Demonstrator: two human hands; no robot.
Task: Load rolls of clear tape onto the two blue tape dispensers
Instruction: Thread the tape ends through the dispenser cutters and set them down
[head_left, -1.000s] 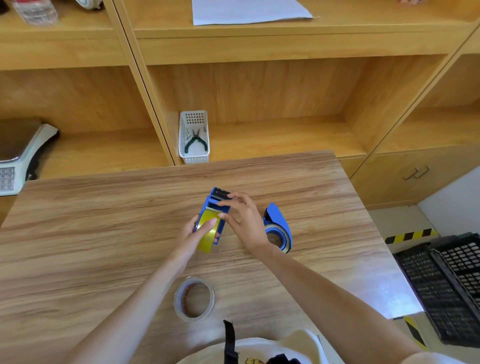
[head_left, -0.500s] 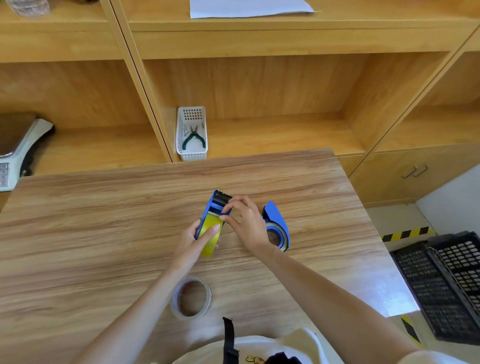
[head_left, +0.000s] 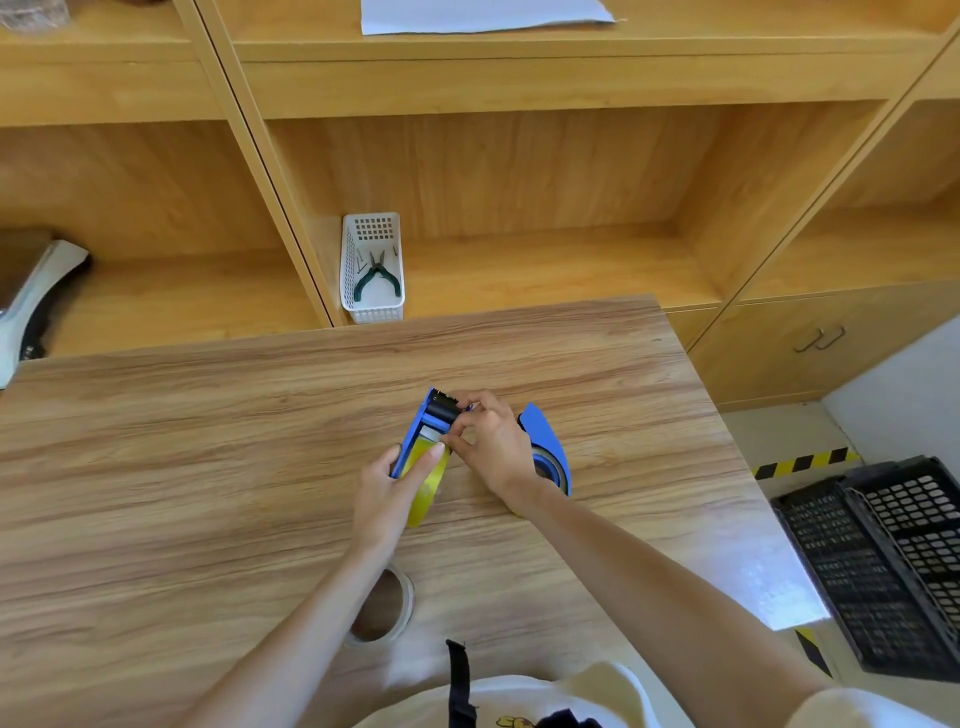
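A blue tape dispenser (head_left: 418, 434) with a black roller at its far end sits at the middle of the wooden table (head_left: 208, 467), and a yellowish roll of tape (head_left: 427, 480) is seated in it. My left hand (head_left: 387, 491) grips the dispenser and roll from the near side. My right hand (head_left: 491, 441) pinches the tape end just below the roller. A second blue dispenser (head_left: 545, 441) with a roll in it stands behind my right hand, partly hidden. A loose clear tape roll (head_left: 387, 605) lies flat near the front edge, half covered by my left forearm.
A white basket (head_left: 371, 267) with green-handled pliers stands on the shelf behind the table. A scale (head_left: 31, 306) sits on the left shelf. Black crates (head_left: 883, 566) stand on the floor to the right. A sheet of paper (head_left: 483, 13) lies on the top shelf.
My right fingers have slid up along the tape toward the black roller. My left hand keeps its hold on the dispenser. The camera has tilted slightly.
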